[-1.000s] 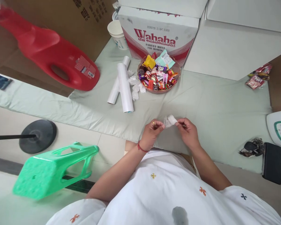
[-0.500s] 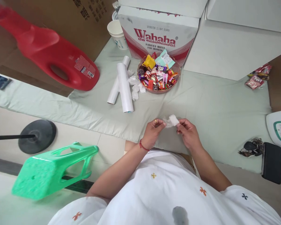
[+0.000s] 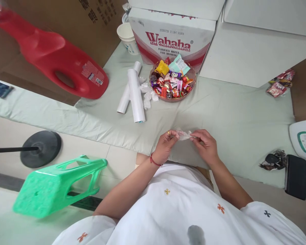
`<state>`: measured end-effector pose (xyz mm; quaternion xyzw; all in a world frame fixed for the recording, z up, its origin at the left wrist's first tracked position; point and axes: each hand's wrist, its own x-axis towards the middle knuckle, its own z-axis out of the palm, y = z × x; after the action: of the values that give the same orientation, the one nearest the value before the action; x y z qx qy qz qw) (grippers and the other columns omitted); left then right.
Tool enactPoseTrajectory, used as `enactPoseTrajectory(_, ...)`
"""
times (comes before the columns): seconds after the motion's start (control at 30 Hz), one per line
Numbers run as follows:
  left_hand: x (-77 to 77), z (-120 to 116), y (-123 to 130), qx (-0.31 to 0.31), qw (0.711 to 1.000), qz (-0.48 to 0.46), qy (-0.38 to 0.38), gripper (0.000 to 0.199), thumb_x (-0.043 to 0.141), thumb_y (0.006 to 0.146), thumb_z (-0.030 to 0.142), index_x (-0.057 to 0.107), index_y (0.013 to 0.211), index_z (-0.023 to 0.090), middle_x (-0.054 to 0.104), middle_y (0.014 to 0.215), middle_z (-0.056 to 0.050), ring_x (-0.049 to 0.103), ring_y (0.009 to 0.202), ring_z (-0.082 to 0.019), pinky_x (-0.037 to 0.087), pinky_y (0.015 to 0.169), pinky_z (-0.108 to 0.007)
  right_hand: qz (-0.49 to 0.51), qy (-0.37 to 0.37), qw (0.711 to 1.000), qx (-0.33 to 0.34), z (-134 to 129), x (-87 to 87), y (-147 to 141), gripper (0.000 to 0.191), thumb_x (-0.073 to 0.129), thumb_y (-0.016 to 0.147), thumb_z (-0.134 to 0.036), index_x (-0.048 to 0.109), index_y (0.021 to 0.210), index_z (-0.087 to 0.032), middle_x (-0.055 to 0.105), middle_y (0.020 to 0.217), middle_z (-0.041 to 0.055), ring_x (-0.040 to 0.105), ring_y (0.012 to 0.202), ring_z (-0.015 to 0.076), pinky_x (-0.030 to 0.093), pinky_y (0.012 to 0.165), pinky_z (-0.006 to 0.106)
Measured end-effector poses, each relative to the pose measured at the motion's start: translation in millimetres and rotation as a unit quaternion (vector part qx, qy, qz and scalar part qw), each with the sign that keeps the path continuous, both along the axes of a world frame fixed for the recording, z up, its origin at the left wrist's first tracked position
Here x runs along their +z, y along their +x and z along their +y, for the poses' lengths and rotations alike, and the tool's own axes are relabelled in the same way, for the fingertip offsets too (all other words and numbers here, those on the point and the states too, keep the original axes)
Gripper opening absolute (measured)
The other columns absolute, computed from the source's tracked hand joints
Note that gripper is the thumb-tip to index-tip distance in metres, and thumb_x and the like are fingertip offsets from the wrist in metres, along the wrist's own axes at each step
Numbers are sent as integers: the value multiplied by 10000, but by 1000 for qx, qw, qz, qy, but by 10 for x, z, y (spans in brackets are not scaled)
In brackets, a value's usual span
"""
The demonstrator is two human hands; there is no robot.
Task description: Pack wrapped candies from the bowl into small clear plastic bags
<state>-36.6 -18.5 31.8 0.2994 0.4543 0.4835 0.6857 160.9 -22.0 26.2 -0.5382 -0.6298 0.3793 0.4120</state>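
A crumpled piece of thin clear plastic (image 3: 184, 135) is stretched between my hands, just above the near edge of the cloth-covered table. My left hand (image 3: 166, 144) pinches its left end; a ring and a red string bracelet are on that side. At the other end, my right hand (image 3: 206, 144) closes thumb and fingers on it. Beyond them lie two white rolls (image 3: 136, 97), one crossing over the other. Several similar crumpled plastic clumps (image 3: 148, 95) rest beside the rolls. Further back stands a glass bowl (image 3: 177, 99) heaped with wrapped candies (image 3: 172, 80).
A Wahaha carton (image 3: 173, 37) stands behind the bowl, with paper cups (image 3: 129, 39) to its left. A large red bottle (image 3: 63, 63) is at left. Keys (image 3: 273, 160), a phone (image 3: 296, 177) and a white bottle (image 3: 304, 139) lie at right. A green stool (image 3: 40, 190) is on the floor.
The white, bunched part near my right fingers has loosened into a thinner, see-through stretch. My right hand has turned slightly and shifted left; my left hand has barely moved.
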Motion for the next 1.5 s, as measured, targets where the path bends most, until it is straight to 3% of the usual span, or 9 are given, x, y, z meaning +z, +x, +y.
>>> enactPoseTrajectory(0.27,-81,13,-113,71,997,-22,0,352,865,770,454,620,780,202,583,757,26,530,775,-134,418,825,-281,287,-269,901,-183,88,-43,123,404,898,646,-484,663,831,-212,577,735,-21,360,521,65,262,401,195)
enactPoseTrajectory(0.5,-39,27,-111,45,999,2,23,383,838,796,501,591,804,209,609,793,11,566,808,-148,439,846,-298,87,-117,986,-82,3,26,64,606,825,771,-512,614,1294,-289,608,1281,92,603,964,186,576,684,293)
enactPoseTrajectory(0.63,-27,17,-137,30,999,11,26,394,816,806,522,571,816,215,662,853,-17,621,918,-187,443,889,-322,99,-174,977,-68,88,27,-17,407,779,794,-533,710,1068,-240,657,967,49,586,807,167,562,625,285)
enactPoseTrajectory(0.9,-86,1,-234,61,997,48,27,403,831,787,537,592,791,212,615,794,0,570,811,-162,436,833,-305,313,-367,861,-160,165,47,131,482,921,589,-514,608,782,-202,578,711,-14,387,516,64,245,376,178)
enactPoseTrajectory(1.07,-70,28,-223,56,997,37,38,389,815,807,533,594,814,214,601,808,2,565,847,-164,431,870,-303,128,-131,963,-196,70,-7,200,401,725,850,-599,646,995,-234,641,926,40,580,763,149,511,590,262)
enactPoseTrajectory(1.17,-84,42,-242,49,997,36,42,363,808,826,508,598,822,212,592,821,4,552,851,-155,425,872,-293,-38,-2,997,-71,78,-20,213,593,773,844,-524,583,1356,-291,559,1373,117,591,1151,250,579,909,414)
enactPoseTrajectory(1.27,-110,41,-256,50,997,40,40,353,811,826,501,608,828,212,581,812,6,540,831,-150,425,846,-284,-198,58,977,54,157,-73,193,540,730,895,-387,595,1413,-313,413,1586,124,524,1272,317,530,1019,534)
enactPoseTrajectory(1.4,-95,33,-295,66,997,37,30,374,834,795,503,600,805,212,577,785,11,535,795,-144,428,827,-286,-279,68,956,54,274,-180,233,296,576,945,-218,749,1179,-264,637,1384,124,559,1157,316,536,940,540)
enactPoseTrajectory(1.5,-62,48,-367,86,996,19,16,410,858,757,510,574,797,217,636,831,-6,585,844,-166,448,851,-308,-201,13,979,-1,311,-208,378,221,600,941,-300,775,1063,-243,743,1052,89,619,953,259,541,834,450)
